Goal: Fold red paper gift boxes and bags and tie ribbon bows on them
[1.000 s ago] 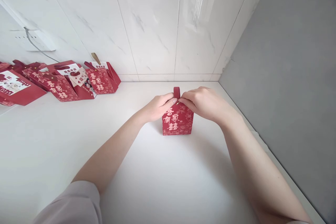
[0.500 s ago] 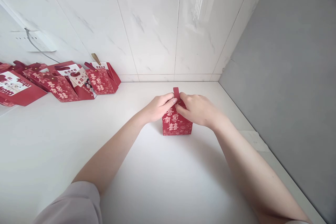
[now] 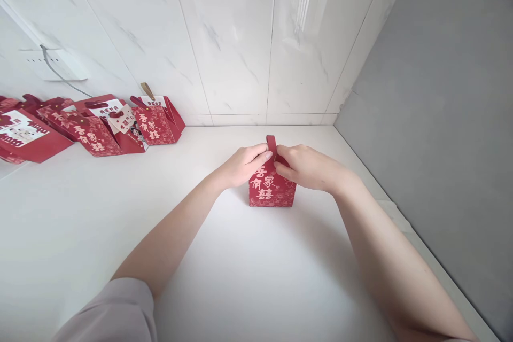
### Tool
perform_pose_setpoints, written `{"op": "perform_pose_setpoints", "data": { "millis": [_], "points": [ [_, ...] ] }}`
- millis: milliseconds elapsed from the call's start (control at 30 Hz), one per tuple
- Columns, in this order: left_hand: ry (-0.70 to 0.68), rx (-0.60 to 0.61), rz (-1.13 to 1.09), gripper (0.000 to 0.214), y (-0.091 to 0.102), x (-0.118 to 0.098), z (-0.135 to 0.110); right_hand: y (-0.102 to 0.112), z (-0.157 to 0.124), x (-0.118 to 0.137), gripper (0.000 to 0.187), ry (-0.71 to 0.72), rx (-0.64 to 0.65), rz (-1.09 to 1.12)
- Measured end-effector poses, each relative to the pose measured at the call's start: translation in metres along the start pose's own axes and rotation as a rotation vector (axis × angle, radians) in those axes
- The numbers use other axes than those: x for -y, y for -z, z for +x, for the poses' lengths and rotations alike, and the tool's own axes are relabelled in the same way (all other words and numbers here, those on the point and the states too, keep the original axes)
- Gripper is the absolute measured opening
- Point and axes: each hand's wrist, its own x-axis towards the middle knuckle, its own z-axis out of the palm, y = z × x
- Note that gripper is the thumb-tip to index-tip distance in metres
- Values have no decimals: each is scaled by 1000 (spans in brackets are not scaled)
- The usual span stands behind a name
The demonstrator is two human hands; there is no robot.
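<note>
A red gift box [image 3: 272,192] with pale printed characters and a flower pattern stands upright on the white tabletop. A red ribbon loop [image 3: 271,143] rises from its top. My left hand [image 3: 246,164] pinches the upper left side of the box, thumb at the front near the base of the loop. My right hand [image 3: 306,167] grips the upper right side, with its fingers close to the loop. Both hands cover parts of the box's top edge, and the far side of the box is hidden.
Several similar red gift boxes [image 3: 98,136] stand in a row at the back left, some with tags and ribbon loops. Behind them, a cable [image 3: 60,70] runs from a wall socket [image 3: 66,64]. A tiled wall borders the back, and a grey panel [image 3: 441,117] the right.
My right hand has shifted slightly to the right along the box's top. The ribbon loop has moved a little to the right. My left hand stays almost in place.
</note>
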Motion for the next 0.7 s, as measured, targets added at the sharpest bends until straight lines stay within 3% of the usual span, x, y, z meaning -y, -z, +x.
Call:
{"op": "perform_pose_setpoints", "data": {
  "millis": [567,700],
  "points": [
    [-12,14,14,29,-2,-2,-3,12,-8,-12,30,62,8,104],
    [-43,-71,102,23,-11,-1,-4,13,-9,-11,32,59,-10,82]
  ]
}}
